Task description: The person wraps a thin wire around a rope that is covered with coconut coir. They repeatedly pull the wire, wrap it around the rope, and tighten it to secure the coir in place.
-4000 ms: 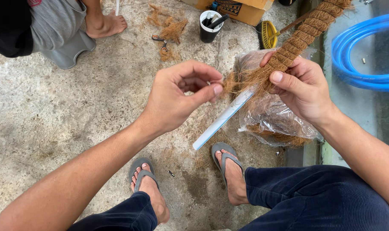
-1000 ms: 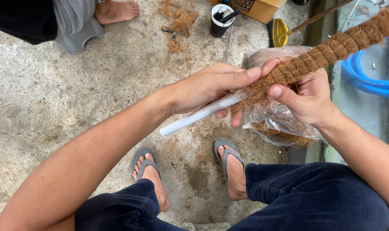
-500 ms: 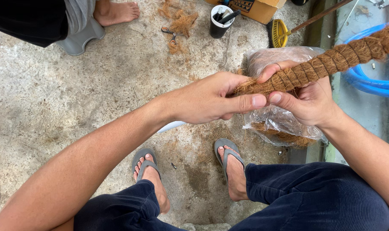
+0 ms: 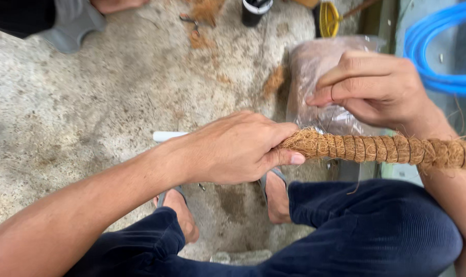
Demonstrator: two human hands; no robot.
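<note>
Clamped around the fraying end of the coir-wrapped pole, the left hand grips tight. Right hand hovers just above it, fingers pinched together on thin thread. Bare concrete floor lies open leftward.

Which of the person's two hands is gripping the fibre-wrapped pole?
The left hand grips the pole at its fibre end; the right hand is raised above it, fingers pinched.

Right hand is off the coir-wrapped pole now, lifted above it with fingertips pinched; half a second back it gripped the wrap. Left hand alone clamps the fibre end. Pole lies level rather than slanting up. White pipe shows only a short stub.
</note>
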